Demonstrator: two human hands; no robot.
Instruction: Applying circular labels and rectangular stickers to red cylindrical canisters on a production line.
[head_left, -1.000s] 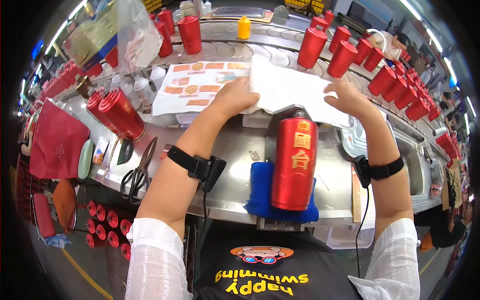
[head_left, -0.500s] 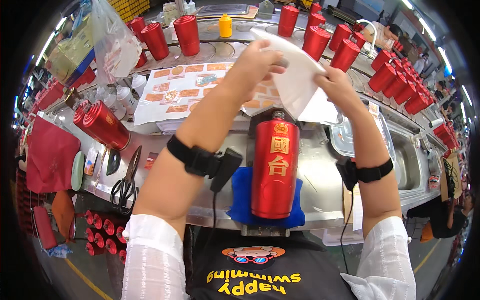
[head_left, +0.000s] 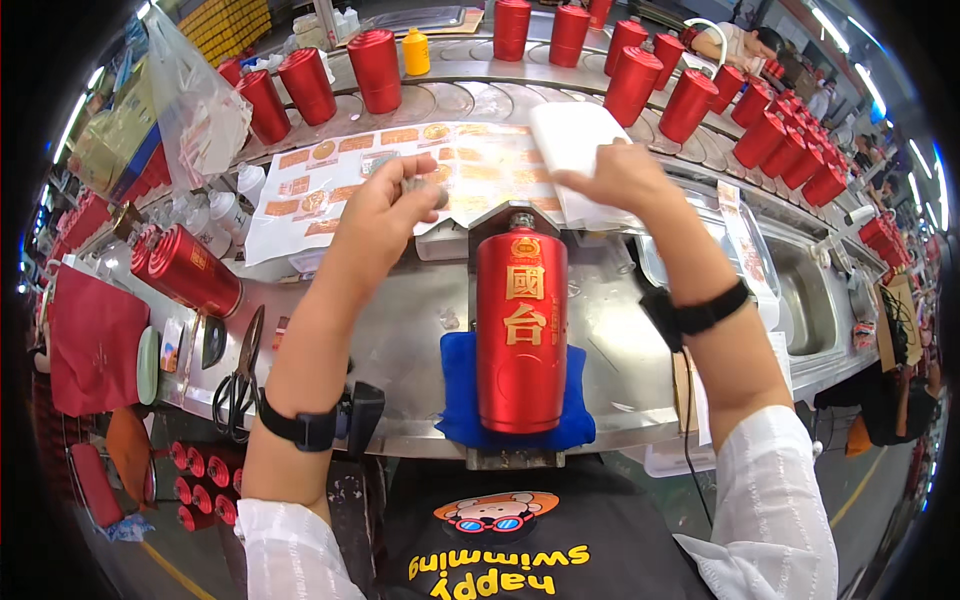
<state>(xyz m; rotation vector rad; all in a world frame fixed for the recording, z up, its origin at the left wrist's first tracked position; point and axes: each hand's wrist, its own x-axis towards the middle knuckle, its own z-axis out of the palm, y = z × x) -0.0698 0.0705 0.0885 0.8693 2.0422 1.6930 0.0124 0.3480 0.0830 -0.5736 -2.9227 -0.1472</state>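
Note:
A red metallic bottle [head_left: 521, 375] with gold markings lies neck away from me on a blue cloth [head_left: 458, 392], between my forearms. Beyond it is a sheet of orange and gold stickers [head_left: 345, 165]. My left hand [head_left: 388, 205] is above the sheet, fingers curled toward the thumb. Something small and grey shows at its fingertips, too blurred to name. At the sticker sheet's right side, my right hand [head_left: 628, 180] is closed at the edge of a white sheet of paper [head_left: 572, 135]. Its fingertips are partly hidden.
Scissors [head_left: 240, 375] and tilted red bottles [head_left: 187, 268] are on the left of the metal bench. A sink [head_left: 800, 285] is at the right. More red bottles [head_left: 630, 85] line the curved conveyor [head_left: 470, 95] beyond, near a yellow bottle [head_left: 416, 52]. Another person [head_left: 735, 42] works at far right.
My left hand has let go of the white sheet and moved left, over the stickers. My right hand has lowered slightly with the sheet, which lies flatter now.

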